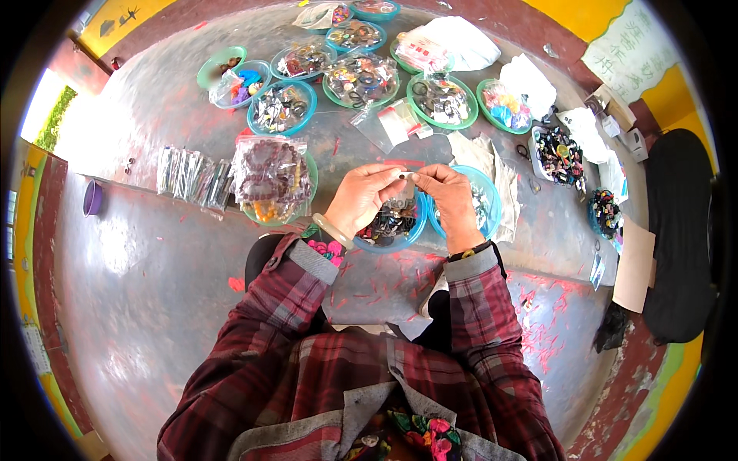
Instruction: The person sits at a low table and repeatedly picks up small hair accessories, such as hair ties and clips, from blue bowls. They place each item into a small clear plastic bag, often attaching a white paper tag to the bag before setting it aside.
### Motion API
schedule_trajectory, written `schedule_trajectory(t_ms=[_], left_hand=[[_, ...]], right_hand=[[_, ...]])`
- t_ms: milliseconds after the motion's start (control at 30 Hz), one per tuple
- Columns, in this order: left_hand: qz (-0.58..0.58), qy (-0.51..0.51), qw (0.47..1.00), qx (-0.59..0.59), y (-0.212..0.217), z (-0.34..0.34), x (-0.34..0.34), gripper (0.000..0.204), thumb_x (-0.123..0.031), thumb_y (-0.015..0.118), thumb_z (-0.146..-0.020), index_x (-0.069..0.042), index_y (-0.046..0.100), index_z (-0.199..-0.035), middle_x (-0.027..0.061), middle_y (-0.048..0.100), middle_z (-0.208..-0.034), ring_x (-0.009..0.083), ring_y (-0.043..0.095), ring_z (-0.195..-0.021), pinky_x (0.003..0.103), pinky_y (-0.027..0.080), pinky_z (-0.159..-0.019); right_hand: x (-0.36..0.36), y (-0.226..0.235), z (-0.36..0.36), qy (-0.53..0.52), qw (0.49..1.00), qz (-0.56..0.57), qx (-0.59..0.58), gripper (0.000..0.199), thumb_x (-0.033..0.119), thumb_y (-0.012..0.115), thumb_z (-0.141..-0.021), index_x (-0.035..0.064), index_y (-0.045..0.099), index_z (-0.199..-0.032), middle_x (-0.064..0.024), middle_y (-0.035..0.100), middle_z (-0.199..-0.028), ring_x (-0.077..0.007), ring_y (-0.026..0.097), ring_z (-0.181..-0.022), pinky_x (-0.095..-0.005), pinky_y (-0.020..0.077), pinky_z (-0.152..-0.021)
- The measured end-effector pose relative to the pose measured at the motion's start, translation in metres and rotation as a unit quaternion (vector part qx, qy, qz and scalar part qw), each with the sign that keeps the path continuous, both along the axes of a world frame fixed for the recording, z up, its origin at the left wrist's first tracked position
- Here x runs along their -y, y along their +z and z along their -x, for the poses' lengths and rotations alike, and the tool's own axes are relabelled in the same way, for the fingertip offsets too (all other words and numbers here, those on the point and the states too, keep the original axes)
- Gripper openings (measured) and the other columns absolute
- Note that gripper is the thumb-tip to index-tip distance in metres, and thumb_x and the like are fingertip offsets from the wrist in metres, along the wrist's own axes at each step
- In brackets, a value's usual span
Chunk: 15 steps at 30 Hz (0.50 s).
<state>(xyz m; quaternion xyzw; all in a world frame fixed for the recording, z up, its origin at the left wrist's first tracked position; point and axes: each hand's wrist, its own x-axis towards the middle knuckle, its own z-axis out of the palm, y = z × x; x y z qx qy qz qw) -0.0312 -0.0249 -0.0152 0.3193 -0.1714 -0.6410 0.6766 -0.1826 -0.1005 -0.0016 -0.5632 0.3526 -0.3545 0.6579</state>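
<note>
My left hand (360,196) and my right hand (448,198) meet in front of me, thumbs and fingers pinched together. A small clear plastic bag (402,201) seems to hang between the fingertips, with a tiny dark piece (402,177) at its top; the detail is too small to name. Directly below is a blue basin (384,250) of small, dark, mixed trinkets, partly covered by my hands. Beside my right hand stands a turquoise basin (495,211) holding pale packets. Left of my left hand, bagged bead bracelets (269,169) are heaped over a green basin (314,184).
Bundles of thin packaged sticks (192,175) lie at the left on the raised grey ledge. Several basins of bagged trinkets, like this green one (442,123), spread across the back. A white basket (536,154) and a cardboard piece (635,265) are at the right; a purple bucket (93,198) stands far left.
</note>
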Motion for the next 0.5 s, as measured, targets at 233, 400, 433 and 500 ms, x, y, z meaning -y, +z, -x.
schedule_trajectory(t_ms=[233, 400, 433, 500], left_hand=[[0.002, -0.022, 0.999, -0.039, -0.001, -0.004, -0.004, 0.017, -0.005, 0.054, -0.086, 0.007, 0.058, -0.097, 0.013, 0.061, -0.097, 0.0198, 0.06, -0.089, 0.028, 0.051, -0.082], [0.009, -0.017, 0.999, -0.037, -0.002, -0.009, -0.009, 0.019, -0.006, 0.054, -0.086, 0.008, 0.057, -0.099, 0.0137, 0.06, -0.098, 0.0222, 0.06, -0.09, 0.03, 0.05, -0.083], [0.008, -0.022, 0.999, -0.035, -0.001, -0.01, -0.01, 0.019, -0.006, 0.054, -0.087, 0.008, 0.057, -0.099, 0.014, 0.06, -0.099, 0.0226, 0.06, -0.09, 0.031, 0.05, -0.084], [0.004, -0.033, 0.999, -0.029, -0.001, -0.011, -0.012, 0.021, -0.007, 0.053, -0.087, 0.008, 0.056, -0.101, 0.0145, 0.059, -0.101, 0.0234, 0.06, -0.091, 0.031, 0.05, -0.084]], right_hand=[[0.004, 0.0, 0.004, 0.052, 0.993, -0.092, 0.049, 0.011, 0.011, 0.066, -0.079, 0.0007, 0.061, -0.077, 0.0011, 0.056, -0.065, -0.0056, 0.048, -0.059, -0.0186, 0.0364, -0.054], [0.0, 0.0, -0.001, 0.031, 0.999, -0.041, 0.003, 0.014, 0.014, 0.065, -0.08, 0.0004, 0.062, -0.078, 0.0007, 0.057, -0.066, -0.0063, 0.048, -0.061, -0.0191, 0.0372, -0.057], [-0.003, 0.003, -0.003, 0.017, 0.999, -0.029, -0.006, 0.015, 0.015, 0.065, -0.08, 0.0004, 0.062, -0.078, 0.0007, 0.057, -0.067, -0.0065, 0.048, -0.062, -0.0194, 0.0374, -0.058], [-0.006, 0.004, -0.005, 0.001, 1.0, -0.027, -0.007, 0.015, 0.015, 0.065, -0.081, 0.0005, 0.063, -0.079, 0.0006, 0.057, -0.067, -0.0068, 0.048, -0.062, -0.0198, 0.0379, -0.059]])
